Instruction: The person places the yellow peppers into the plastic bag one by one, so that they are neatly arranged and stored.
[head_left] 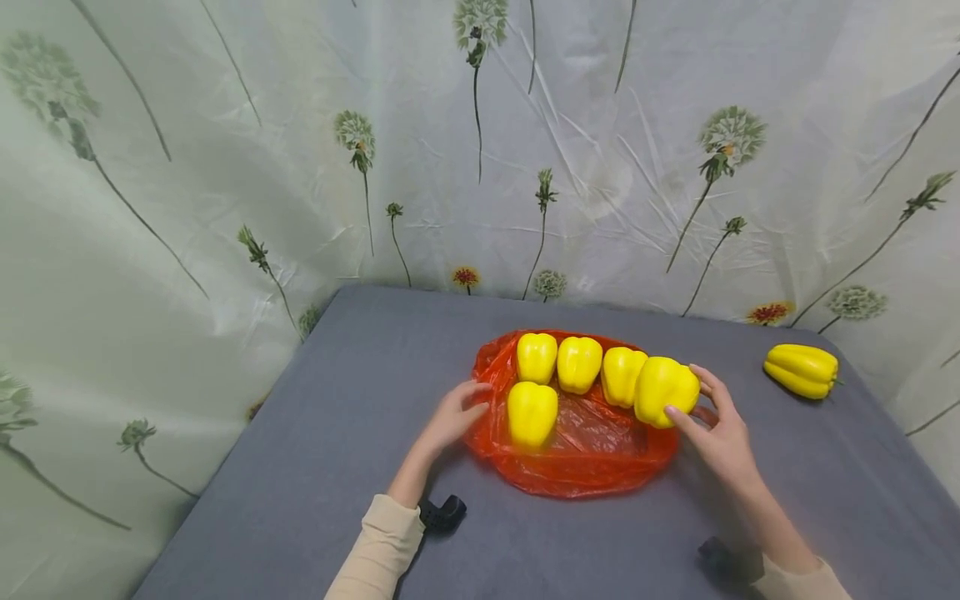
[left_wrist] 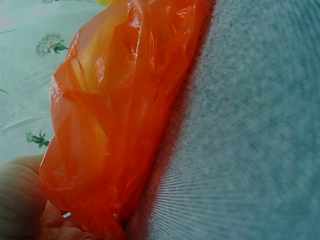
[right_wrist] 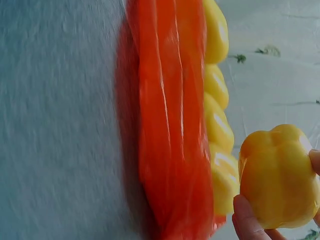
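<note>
A red plastic bag (head_left: 577, 475) lies spread open on the grey table, its thin sides standing up a little. Inside it are several yellow bell peppers, three along the far side and one bell pepper (head_left: 532, 414) nearer at the left. My right hand (head_left: 720, 433) grips another yellow bell pepper (head_left: 666, 392) above the bag's right end, thumb in front and fingers round its far side; the right wrist view shows this held pepper (right_wrist: 280, 177) too. At the bag's left edge, my left hand (head_left: 455, 415) holds the film between thumb and fingers. Crumpled film (left_wrist: 115, 125) largely hides its fingertips in the left wrist view.
One more yellow bell pepper (head_left: 801, 371) lies on its side at the table's far right, its stem pointing right. Behind the grey table (head_left: 360, 375) hangs a pale curtain (head_left: 420, 167) printed with dandelions.
</note>
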